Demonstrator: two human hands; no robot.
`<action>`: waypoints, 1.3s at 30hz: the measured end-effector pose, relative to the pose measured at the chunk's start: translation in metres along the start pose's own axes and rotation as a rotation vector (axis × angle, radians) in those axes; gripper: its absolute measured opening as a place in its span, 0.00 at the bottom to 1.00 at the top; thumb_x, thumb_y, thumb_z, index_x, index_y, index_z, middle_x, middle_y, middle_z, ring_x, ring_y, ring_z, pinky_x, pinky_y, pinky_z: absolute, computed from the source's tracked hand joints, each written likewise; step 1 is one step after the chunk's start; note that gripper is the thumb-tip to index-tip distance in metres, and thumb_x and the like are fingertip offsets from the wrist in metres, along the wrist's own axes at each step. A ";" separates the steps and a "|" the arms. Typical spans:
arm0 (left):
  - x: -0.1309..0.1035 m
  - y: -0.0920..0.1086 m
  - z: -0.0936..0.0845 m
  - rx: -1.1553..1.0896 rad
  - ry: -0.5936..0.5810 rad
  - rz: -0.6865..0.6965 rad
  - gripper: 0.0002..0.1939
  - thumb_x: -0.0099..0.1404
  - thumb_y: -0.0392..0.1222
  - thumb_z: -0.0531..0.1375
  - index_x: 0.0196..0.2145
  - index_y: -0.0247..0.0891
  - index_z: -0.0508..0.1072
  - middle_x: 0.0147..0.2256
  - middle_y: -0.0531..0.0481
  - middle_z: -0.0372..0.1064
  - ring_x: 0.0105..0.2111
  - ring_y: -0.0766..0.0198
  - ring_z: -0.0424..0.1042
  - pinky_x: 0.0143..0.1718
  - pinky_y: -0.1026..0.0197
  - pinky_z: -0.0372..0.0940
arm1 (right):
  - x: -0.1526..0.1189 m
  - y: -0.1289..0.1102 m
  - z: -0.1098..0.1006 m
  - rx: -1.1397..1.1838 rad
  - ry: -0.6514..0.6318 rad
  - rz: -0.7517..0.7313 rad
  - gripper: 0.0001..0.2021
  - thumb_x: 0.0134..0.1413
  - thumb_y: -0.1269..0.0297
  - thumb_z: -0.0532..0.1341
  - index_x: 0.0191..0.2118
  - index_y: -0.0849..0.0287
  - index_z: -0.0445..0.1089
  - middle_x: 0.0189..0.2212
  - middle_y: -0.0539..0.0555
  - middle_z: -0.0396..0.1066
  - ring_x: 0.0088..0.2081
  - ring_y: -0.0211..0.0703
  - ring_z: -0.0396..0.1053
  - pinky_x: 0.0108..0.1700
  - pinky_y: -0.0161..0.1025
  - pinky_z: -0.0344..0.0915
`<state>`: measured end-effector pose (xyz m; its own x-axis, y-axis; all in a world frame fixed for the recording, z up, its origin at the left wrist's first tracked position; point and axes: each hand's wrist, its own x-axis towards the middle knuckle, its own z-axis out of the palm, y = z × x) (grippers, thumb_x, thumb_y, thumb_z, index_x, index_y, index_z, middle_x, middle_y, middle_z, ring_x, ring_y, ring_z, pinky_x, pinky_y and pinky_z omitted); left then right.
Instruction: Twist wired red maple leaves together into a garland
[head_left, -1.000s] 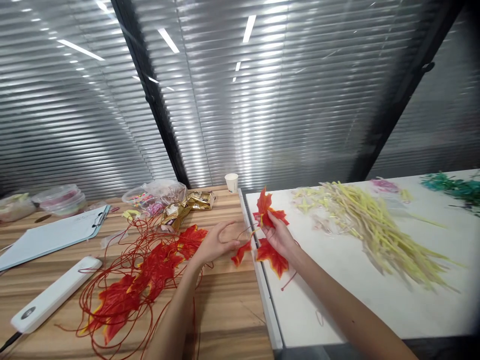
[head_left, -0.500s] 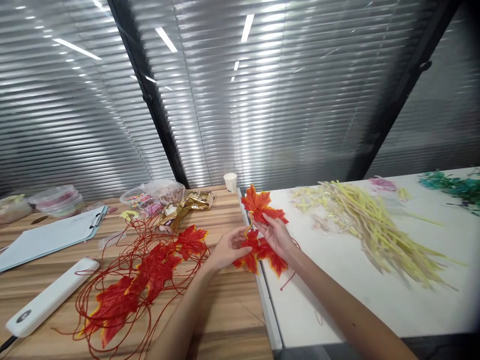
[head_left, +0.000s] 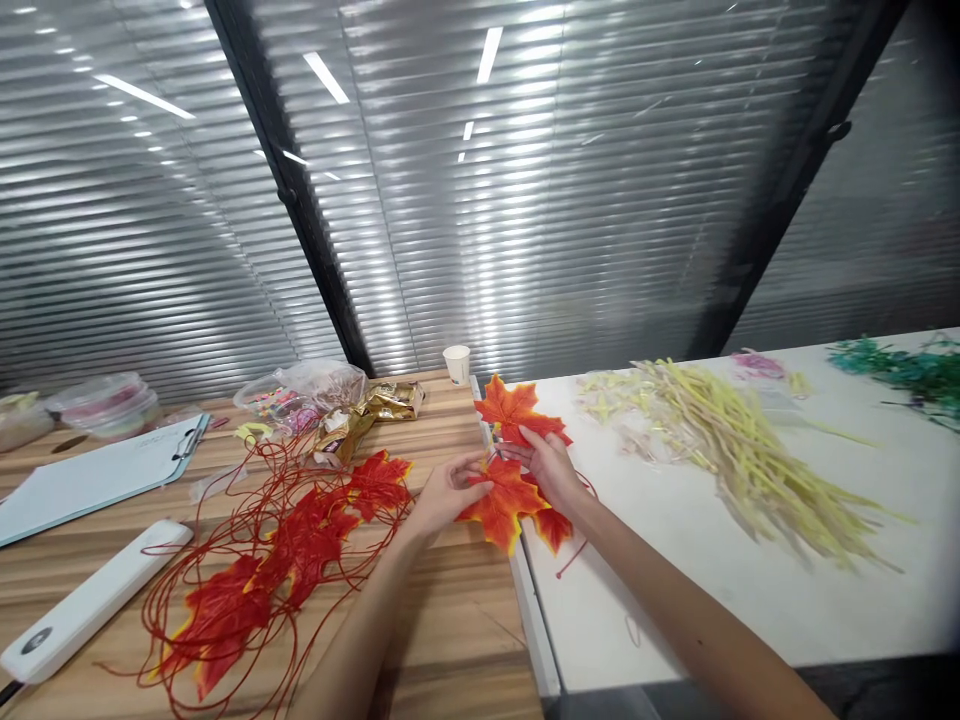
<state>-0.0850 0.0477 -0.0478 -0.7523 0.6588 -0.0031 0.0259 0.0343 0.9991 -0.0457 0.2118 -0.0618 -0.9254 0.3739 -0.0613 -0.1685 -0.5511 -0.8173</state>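
Observation:
My left hand [head_left: 448, 492] is closed, thumb and fingers pinching the edge of an orange-red artificial maple leaf [head_left: 504, 503] with yellow tips. Just to its right, my right hand [head_left: 551, 468] grips a second maple leaf [head_left: 514, 402] above the first, its fingertips near the stem end. Behind the right hand, another red leaf [head_left: 553, 528] shows in part, with a thin red cord [head_left: 570, 562] trailing over the white table. Both hands are above the seam between the two tables. The stems between my fingers are mostly hidden.
On the wooden table [head_left: 450, 640] lie tangled red cords with maple leaves [head_left: 311, 535], a white bar-shaped device [head_left: 97, 598], a clipboard [head_left: 97, 470], gold wrappers [head_left: 394, 402] and a paper cup [head_left: 457, 364]. Yellow strips [head_left: 750, 450] and green foliage [head_left: 900, 370] lie on the white table [head_left: 675, 620].
The lower leaf now lies face up in front of my left fingers, covering part of the leaf behind. My right fingers have spread a little over the upper leaf. The view shifted slightly.

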 end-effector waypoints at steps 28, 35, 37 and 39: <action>-0.008 0.013 0.010 -0.009 -0.154 -0.069 0.17 0.55 0.49 0.58 0.38 0.33 0.71 0.40 0.45 0.68 0.39 0.65 0.66 0.40 0.66 0.59 | -0.011 -0.001 0.002 -0.241 -0.206 0.105 0.12 0.36 0.58 0.67 0.24 0.64 0.71 0.24 0.52 0.69 0.27 0.35 0.66 0.35 0.33 0.61; -0.007 0.018 0.006 -0.098 -0.002 0.002 0.14 0.55 0.49 0.58 0.30 0.32 0.72 0.28 0.50 0.69 0.31 0.70 0.67 0.36 0.69 0.60 | -0.016 -0.003 0.007 -0.251 -0.300 0.065 0.15 0.42 0.54 0.63 0.24 0.64 0.69 0.26 0.55 0.70 0.29 0.36 0.66 0.34 0.34 0.62; -0.006 0.021 0.001 -0.188 0.089 -0.004 0.14 0.53 0.48 0.61 0.31 0.33 0.72 0.28 0.50 0.70 0.30 0.69 0.68 0.35 0.68 0.61 | -0.013 -0.002 0.006 -0.273 -0.267 0.049 0.16 0.43 0.52 0.62 0.28 0.64 0.70 0.29 0.55 0.70 0.30 0.36 0.66 0.33 0.33 0.62; -0.005 0.025 -0.006 -0.291 0.194 -0.024 0.17 0.50 0.48 0.63 0.34 0.33 0.72 0.30 0.49 0.71 0.30 0.68 0.69 0.34 0.67 0.62 | -0.010 0.000 0.004 -0.334 -0.267 -0.002 0.18 0.44 0.52 0.61 0.35 0.63 0.70 0.31 0.55 0.70 0.31 0.36 0.66 0.33 0.33 0.62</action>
<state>-0.0842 0.0404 -0.0221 -0.8623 0.5043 -0.0466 -0.1611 -0.1858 0.9693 -0.0376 0.2044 -0.0589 -0.9881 0.1439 0.0547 -0.0914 -0.2622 -0.9607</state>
